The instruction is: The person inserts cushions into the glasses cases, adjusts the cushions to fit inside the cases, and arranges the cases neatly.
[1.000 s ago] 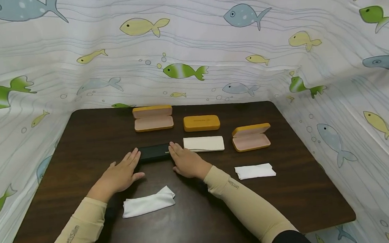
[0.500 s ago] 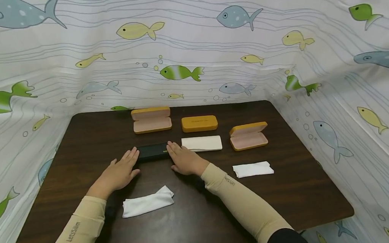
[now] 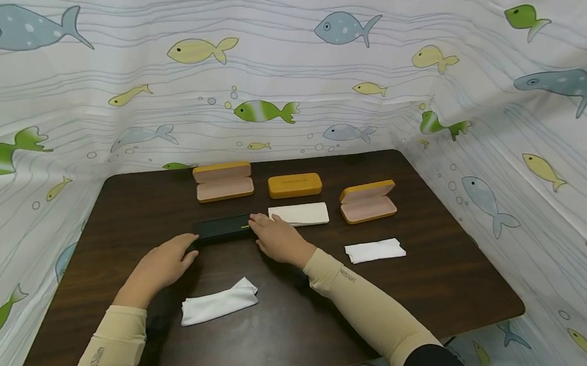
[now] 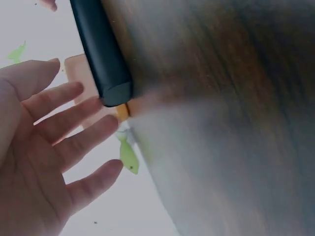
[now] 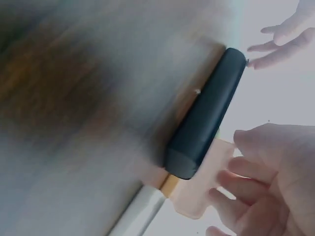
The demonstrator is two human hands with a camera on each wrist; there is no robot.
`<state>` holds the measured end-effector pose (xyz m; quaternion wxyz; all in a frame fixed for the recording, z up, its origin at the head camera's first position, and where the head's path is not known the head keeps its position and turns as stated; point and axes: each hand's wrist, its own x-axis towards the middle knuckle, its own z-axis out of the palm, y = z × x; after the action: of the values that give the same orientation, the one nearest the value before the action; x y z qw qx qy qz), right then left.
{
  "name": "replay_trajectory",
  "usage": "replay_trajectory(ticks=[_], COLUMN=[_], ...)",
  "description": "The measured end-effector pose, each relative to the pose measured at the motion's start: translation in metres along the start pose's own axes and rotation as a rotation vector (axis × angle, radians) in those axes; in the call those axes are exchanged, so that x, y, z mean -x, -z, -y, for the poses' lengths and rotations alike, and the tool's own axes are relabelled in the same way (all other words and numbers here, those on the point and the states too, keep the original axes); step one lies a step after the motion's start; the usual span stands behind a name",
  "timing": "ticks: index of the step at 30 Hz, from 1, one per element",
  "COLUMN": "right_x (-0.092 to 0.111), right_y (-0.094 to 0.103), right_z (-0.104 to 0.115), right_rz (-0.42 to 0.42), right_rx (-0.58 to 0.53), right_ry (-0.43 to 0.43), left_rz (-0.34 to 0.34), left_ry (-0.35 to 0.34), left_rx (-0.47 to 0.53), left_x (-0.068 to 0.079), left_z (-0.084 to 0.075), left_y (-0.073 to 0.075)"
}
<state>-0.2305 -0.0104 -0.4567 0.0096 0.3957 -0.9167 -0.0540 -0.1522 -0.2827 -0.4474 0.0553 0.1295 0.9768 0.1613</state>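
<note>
On the dark table (image 3: pixel 426 293), the left hand (image 3: pixel 157 268) and right hand (image 3: pixel 280 240), both unclenched and grasping nothing, flank the ends of the black case (image 3: pixel 222 228) slightly left of centre, apparently straightening it, the next move seemingly calling for light, even fingertip pressure.

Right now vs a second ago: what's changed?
The left hand has drawn slightly left, showing more of the left end of the dark case; whether it touches is unclear. Roughly unchanged: the case, the right hand at its other end, yellow cases, white cloths.
</note>
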Motion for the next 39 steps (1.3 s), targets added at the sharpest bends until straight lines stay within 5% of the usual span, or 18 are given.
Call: replay_trajectory(ticks=[6,15,33,39], right_x=[0.018,0.024,0.032,0.031], right_y=[0.004,0.004,-0.007,-0.010], right_z=[0.017,0.047,0.068,0.063], right_rz=[-0.058,0.217,0.188,0.206], right_rx=[-0.019,-0.321,-0.287,-0.398], right_ry=[0.017,0.002,-0.060,-0.038], left_rz=[0.033,0.215,0.214,0.213], left_ry=[-0.027,0.003,-0.038,-0.099], left_rx=[0.027,0.165,0.143,0.210], left_x=[0.019,0.036,0.041,0.044], left_z=[-0.009,-0.022,-0.033,-0.026], left_y=[0.003,-0.007,-0.025,-0.026])
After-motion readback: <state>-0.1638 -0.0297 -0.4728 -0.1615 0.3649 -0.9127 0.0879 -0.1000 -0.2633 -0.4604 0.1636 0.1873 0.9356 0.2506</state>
